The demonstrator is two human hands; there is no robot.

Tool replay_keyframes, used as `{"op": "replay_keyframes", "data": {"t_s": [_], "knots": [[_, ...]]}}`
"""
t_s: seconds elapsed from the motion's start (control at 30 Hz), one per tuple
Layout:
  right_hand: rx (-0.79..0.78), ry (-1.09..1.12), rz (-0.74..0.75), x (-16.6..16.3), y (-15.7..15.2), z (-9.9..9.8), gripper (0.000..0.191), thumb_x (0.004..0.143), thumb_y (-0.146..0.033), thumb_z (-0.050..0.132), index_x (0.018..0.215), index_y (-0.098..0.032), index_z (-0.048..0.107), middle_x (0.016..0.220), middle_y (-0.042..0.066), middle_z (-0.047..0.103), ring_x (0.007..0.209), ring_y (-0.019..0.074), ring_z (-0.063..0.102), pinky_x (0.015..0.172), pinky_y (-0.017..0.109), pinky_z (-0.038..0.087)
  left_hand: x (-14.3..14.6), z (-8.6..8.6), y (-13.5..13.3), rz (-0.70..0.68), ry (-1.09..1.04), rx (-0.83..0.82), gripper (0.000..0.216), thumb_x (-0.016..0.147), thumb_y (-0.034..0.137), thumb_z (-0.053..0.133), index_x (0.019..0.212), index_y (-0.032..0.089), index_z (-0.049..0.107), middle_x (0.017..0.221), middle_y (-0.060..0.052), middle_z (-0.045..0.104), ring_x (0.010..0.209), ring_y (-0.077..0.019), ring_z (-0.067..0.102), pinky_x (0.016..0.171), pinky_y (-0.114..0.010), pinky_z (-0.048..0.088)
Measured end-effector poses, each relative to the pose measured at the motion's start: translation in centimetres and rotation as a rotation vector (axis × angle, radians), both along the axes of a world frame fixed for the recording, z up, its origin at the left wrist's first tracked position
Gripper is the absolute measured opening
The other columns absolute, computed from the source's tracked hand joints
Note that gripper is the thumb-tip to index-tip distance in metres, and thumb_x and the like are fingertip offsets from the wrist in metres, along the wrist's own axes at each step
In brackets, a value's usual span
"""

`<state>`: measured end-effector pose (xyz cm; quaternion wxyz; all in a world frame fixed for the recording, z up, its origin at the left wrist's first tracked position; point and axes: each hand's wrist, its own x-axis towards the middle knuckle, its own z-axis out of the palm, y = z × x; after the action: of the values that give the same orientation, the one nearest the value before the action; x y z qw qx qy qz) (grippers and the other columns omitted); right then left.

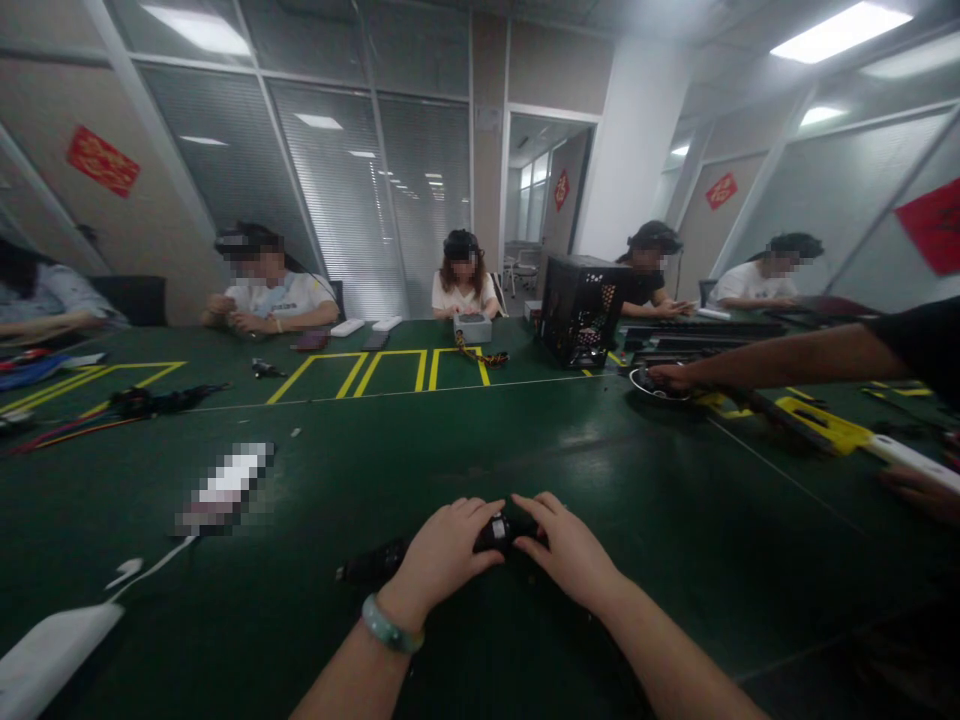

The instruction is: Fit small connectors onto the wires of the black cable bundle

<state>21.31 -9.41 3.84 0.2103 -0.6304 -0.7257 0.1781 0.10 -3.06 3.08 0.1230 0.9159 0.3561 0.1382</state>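
A black, rod-shaped tool that looks like an electric screwdriver (375,562) lies across the green table in front of me. Its narrow tip points left, and a small pale label shows on its barrel. My left hand (450,545) is closed over the middle, partly hiding it. At the right end, my right hand (559,545) pinches the tool between thumb and fingers. Both hands stay low, near the tabletop. A greenish bangle (390,625) circles my left wrist.
A phone (229,485) is cabled to a white power strip or block (56,650) on the left. A black computer case (581,310) stands beyond. At right, a co-worker's hand (671,378) reaches into a round dish (646,390). Cables (161,400) lie far left; several people sit opposite.
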Motion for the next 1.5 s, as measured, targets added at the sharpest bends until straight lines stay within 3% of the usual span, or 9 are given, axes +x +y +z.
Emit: {"op": "replay_keyframes", "data": {"t_s": [0.2, 0.4, 0.57, 0.7, 0.87, 1.03, 1.23, 1.4, 1.5], "knots": [[-0.08, -0.026, 0.076, 2.2, -4.0, 1.6, 0.03, 0.084, -0.041, 0.065, 0.111, -0.03, 0.065, 0.116, 0.002, 0.056, 0.103, 0.0228, 0.055, 0.089, 0.033, 0.043, -1.6, 0.7, 0.7, 0.002, 0.019, -0.092, 0.059, 0.077, 0.044, 0.07, 0.132, 0.034, 0.048, 0.127, 0.0, 0.057, 0.114, -0.0238, 0.053, 0.098, -0.037, 0.04], [-0.069, -0.104, 0.151, 1.6, -5.0, 1.7, 0.016, 0.084, -0.03, 0.066, 0.1, -0.028, 0.068, 0.106, 0.002, 0.06, 0.102, 0.0228, 0.054, 0.095, 0.038, 0.036, -2.7, 0.9, 0.9, 0.002, 0.007, -0.118, 0.054, 0.077, 0.045, 0.068, 0.128, 0.032, 0.052, 0.126, -0.001, 0.058, 0.114, -0.0243, 0.054, 0.099, -0.039, 0.039], [-0.12, -0.043, 0.192, 0.4, -3.5, 0.8, 0.007, 0.085, -0.024, 0.063, 0.088, -0.026, 0.068, 0.086, -0.001, 0.065, 0.082, 0.0187, 0.058, 0.079, 0.033, 0.039, -2.7, 1.2, 0.4, 0.039, -0.003, -0.09, 0.051, 0.077, 0.039, 0.068, 0.125, 0.03, 0.053, 0.125, 0.0, 0.059, 0.114, -0.0232, 0.054, 0.099, -0.039, 0.039], [-0.181, 0.14, 0.163, -0.6, -1.1, 0.4, 0.008, 0.084, -0.027, 0.063, 0.09, -0.026, 0.068, 0.085, -0.001, 0.066, 0.075, 0.0167, 0.059, 0.064, 0.026, 0.039, -2.2, 1.1, 0.1, 0.091, -0.024, -0.022, 0.048, 0.079, 0.032, 0.068, 0.124, 0.028, 0.052, 0.121, -0.001, 0.06, 0.11, -0.022, 0.055, 0.097, -0.037, 0.041], [-0.24, 0.382, 0.206, -1.3, 3.1, 0.3, 0.009, 0.08, -0.027, 0.067, 0.087, -0.022, 0.068, 0.081, -0.002, 0.067, 0.075, 0.0159, 0.061, 0.065, 0.024, 0.042, -1.7, 0.0, 0.3, 0.13, -0.026, 0.078, 0.047, 0.08, 0.03, 0.069, 0.123, 0.026, 0.051, 0.118, -0.003, 0.059, 0.11, -0.023, 0.055, 0.094, -0.036, 0.042], [-0.123, 0.478, 0.12, -1.1, 5.9, -1.2, 0.012, 0.082, -0.031, 0.064, 0.083, -0.019, 0.064, 0.077, -0.001, 0.066, 0.073, 0.0155, 0.06, 0.066, 0.025, 0.043, -1.3, -0.9, 0.7, 0.234, -0.023, 0.153, 0.051, 0.084, 0.032, 0.068, 0.128, 0.022, 0.046, 0.12, -0.008, 0.055, 0.111, -0.0271, 0.053, 0.093, -0.041, 0.042], [-0.15, 0.535, 0.121, 0.0, 5.6, -3.1, 0.019, 0.084, -0.038, 0.061, 0.086, -0.019, 0.061, 0.077, -0.001, 0.062, 0.069, 0.0145, 0.058, 0.061, 0.024, 0.044, -1.0, -0.8, 1.0, 0.239, -0.016, 0.186, 0.053, 0.084, 0.033, 0.068, 0.13, 0.023, 0.044, 0.121, -0.007, 0.054, 0.112, -0.0264, 0.051, 0.094, -0.04, 0.04], [-0.287, 0.525, 0.144, 0.8, 4.9, -2.6, 0.022, 0.085, -0.041, 0.061, 0.089, -0.019, 0.059, 0.074, -0.001, 0.062, 0.065, 0.0138, 0.058, 0.056, 0.022, 0.044, -1.0, -0.1, 1.5, 0.214, -0.025, 0.189, 0.047, 0.085, 0.026, 0.067, 0.127, 0.025, 0.047, 0.12, -0.004, 0.055, 0.111, -0.0232, 0.051, 0.095, -0.039, 0.038], [-0.324, 0.445, 0.163, 0.9, 4.6, -2.0, 0.022, 0.085, -0.04, 0.062, 0.09, -0.019, 0.061, 0.076, 0.0, 0.065, 0.066, 0.0144, 0.059, 0.056, 0.022, 0.043, -1.0, 0.4, 1.2, 0.201, -0.035, 0.182, 0.043, 0.087, 0.032, 0.066, 0.125, 0.025, 0.049, 0.121, -0.004, 0.055, 0.112, -0.0231, 0.05, 0.095, -0.039, 0.038]]}}
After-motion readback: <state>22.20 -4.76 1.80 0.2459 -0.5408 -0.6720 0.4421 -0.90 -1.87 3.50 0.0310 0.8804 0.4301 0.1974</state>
